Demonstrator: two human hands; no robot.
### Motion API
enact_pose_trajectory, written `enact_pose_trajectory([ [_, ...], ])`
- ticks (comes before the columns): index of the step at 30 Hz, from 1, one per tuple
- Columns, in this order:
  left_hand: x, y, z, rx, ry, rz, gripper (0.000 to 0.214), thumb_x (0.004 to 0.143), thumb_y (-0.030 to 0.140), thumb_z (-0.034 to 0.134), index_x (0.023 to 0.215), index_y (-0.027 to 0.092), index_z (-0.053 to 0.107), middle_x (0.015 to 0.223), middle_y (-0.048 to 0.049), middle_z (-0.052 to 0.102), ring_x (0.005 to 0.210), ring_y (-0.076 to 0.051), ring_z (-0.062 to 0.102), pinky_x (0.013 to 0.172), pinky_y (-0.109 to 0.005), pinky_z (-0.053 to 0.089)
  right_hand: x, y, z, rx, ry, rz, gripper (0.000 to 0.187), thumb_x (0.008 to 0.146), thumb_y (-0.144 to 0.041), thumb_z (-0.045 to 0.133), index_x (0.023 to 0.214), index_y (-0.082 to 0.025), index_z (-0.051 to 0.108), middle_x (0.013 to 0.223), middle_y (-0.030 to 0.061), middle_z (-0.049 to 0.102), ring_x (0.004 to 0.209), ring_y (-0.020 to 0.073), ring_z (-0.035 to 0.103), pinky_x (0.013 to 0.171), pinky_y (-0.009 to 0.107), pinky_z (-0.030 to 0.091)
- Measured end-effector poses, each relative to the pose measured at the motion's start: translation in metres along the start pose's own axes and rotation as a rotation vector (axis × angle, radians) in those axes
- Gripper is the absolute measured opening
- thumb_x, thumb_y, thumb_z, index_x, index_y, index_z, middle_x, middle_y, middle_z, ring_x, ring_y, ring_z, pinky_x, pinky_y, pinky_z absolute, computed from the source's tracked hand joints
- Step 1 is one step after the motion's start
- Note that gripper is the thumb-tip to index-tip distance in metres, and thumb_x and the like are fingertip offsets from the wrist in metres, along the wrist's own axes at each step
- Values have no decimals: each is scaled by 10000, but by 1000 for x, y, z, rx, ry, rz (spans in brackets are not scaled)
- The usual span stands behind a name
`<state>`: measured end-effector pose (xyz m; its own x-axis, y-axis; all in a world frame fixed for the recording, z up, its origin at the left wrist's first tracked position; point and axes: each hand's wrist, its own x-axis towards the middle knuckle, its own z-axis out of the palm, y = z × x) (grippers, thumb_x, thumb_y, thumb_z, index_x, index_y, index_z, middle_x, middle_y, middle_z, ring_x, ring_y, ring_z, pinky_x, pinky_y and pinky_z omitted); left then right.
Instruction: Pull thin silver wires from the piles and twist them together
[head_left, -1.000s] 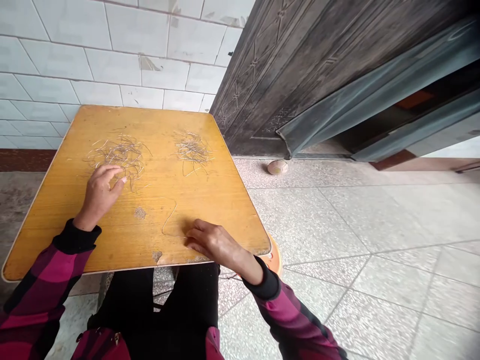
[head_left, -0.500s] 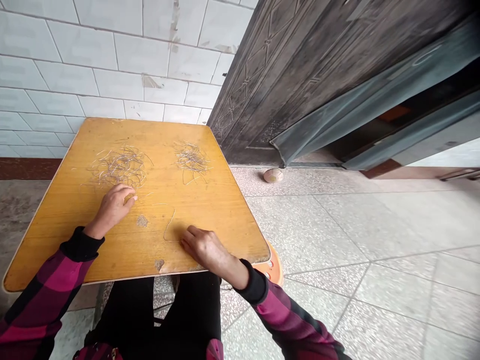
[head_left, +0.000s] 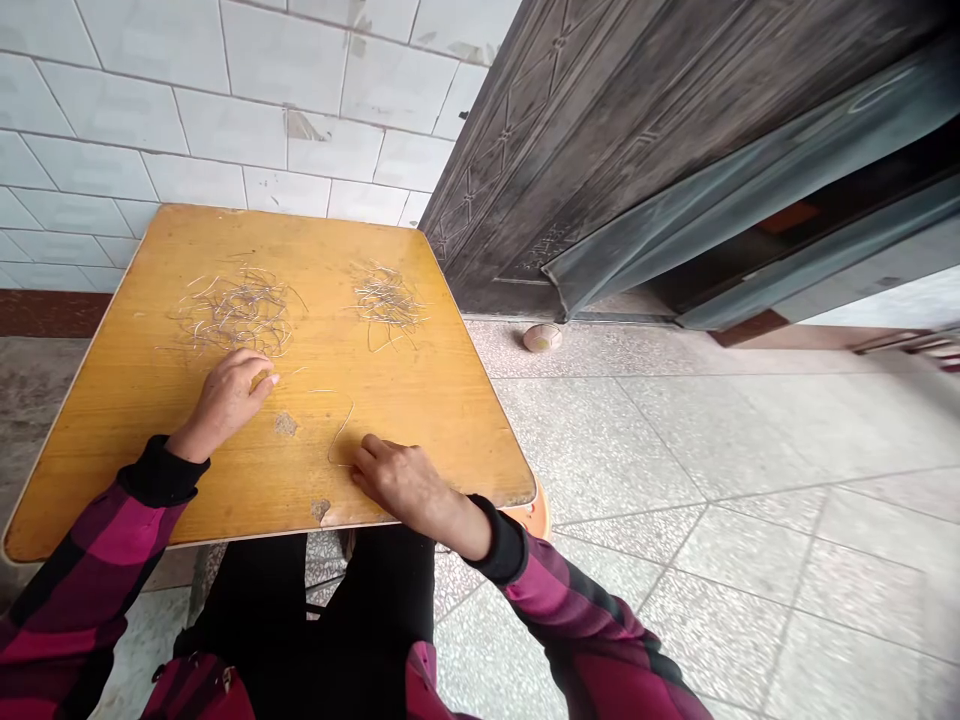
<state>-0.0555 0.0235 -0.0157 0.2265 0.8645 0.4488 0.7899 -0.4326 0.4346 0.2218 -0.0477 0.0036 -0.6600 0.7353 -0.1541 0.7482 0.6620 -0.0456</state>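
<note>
My right hand (head_left: 397,480) is low over the front of the yellow wooden table (head_left: 420,400), its fingers closed on one end of a thin bent wire (head_left: 342,430). The rest of that wire stretches away from the fingertips across the tabletop. My left hand (head_left: 229,398) rests by the near edge of a loose, tangled pile of wires (head_left: 244,315), fingers curved and thumb apart, with nothing visible between them. A smaller, denser wire pile (head_left: 388,300) lies farther back on the right. A few stray wires lie between the hands and the piles.
White wall tiles (head_left: 292,110) stand behind the table, with a dark carved door (head_left: 517,150) and a grey curtain (head_left: 645,220) to the right. A roundish ball (head_left: 542,338) lies on the floor. Part of an orange stool (head_left: 537,512) shows under the table's right corner.
The camera view has shifted slightly, so the table sits a little higher in the picture. My right hand and the bent wire have moved slightly left; the left hand stays by the larger pile.
</note>
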Motion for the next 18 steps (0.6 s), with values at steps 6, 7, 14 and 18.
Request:
enact_pose_trajectory([
  [6, 1, -4, -3, 10, 58, -18, 217, 892, 301, 508, 886, 158, 671, 982, -112, 688, 950, -255, 643, 884, -414, 515, 14, 10, 11, -111, 88, -58, 148, 901, -96, 472, 861, -153, 603, 785, 59, 627, 531, 110, 443, 477, 318, 165],
  [7, 2, -6, -5, 9, 82, -26, 217, 890, 303, 511, 881, 160, 673, 978, -109, 687, 949, -254, 643, 884, -412, 515, 15, 15, 8, -120, 117, -52, 162, 902, -98, 457, 853, -155, 600, 767, 55, 619, 524, 109, 426, 479, 316, 164],
  [14, 6, -17, -17, -3, 210, -94, 199, 876, 307, 537, 871, 164, 675, 973, -101, 687, 959, -249, 639, 899, -415, 509, 48, 74, -35, -183, 297, 140, 305, 961, -205, 372, 848, -151, 649, 798, 67, 637, 558, 116, 432, 510, 281, 177],
  [18, 7, -22, -13, -7, 197, -110, 176, 864, 299, 548, 842, 175, 672, 948, -87, 691, 940, -234, 642, 894, -400, 509, 88, 119, -58, -136, 252, 200, 260, 928, -178, 437, 906, -151, 694, 870, 90, 676, 691, 153, 542, 567, 272, 243],
])
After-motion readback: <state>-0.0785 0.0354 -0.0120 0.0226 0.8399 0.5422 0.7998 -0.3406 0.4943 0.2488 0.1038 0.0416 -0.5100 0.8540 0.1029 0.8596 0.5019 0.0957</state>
